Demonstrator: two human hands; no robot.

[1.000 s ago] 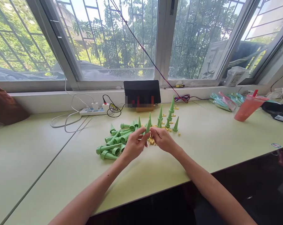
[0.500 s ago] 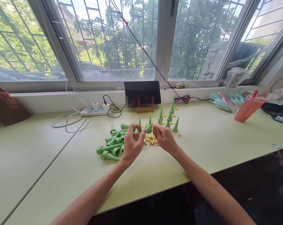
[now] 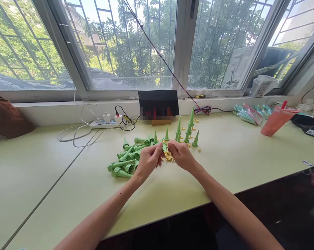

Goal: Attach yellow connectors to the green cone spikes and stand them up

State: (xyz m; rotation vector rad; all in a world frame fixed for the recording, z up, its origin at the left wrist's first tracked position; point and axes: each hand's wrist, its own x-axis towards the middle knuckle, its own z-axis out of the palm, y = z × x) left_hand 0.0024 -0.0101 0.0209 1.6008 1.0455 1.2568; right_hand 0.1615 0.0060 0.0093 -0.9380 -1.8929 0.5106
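My left hand (image 3: 148, 159) is closed in a pinch around a green plastic watering spike (image 3: 164, 147), held above the table. Close to its right, my right hand (image 3: 183, 155) has thumb and finger pressed together at the spike's side; whatever they grip is too small and hidden to tell. Below the hands lies a heap of small yellow valves (image 3: 169, 157). To the left is a pile of loose green spikes (image 3: 124, 162), partly behind my left hand. Behind and right of my hands, several green spikes stand upright, some stacked with yellow valves sticking out (image 3: 188, 129).
A dark tablet (image 3: 158, 100) leans on a brown stand at the back. A white power strip (image 3: 105, 123) with cables lies left of it. Toward the right are plastic packets (image 3: 247, 114), a red cup with straw (image 3: 277, 121) and a black strap (image 3: 309, 125).
My left fingers have closed further around the spike, which has turned and tilted. My right hand has shifted slightly left and closer to it.
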